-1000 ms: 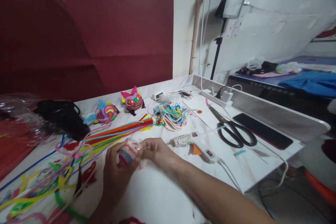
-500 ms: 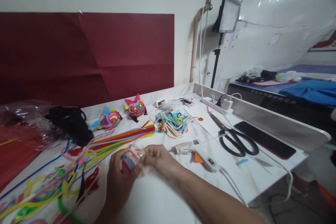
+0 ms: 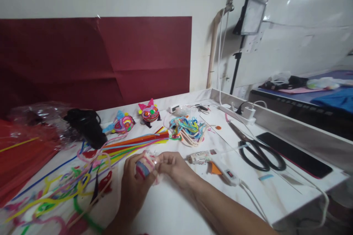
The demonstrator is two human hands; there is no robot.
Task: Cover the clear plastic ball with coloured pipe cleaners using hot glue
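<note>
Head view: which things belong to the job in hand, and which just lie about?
Likely the job's: pink-and-blue striped rounded piece in left hand, right hand at it; white plastic glue gun; long multicoloured fuzzy stems.

Likely lying about: black rectangular phone; crumpled blue cloth, right edge.

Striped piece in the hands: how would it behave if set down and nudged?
The striped piece would likely roll or rock, given its rounded side. The loose pinkish edge might drag and stop it early. It's probably light, being small enough for the left hand to cradle, though its inside is hidden.
</note>
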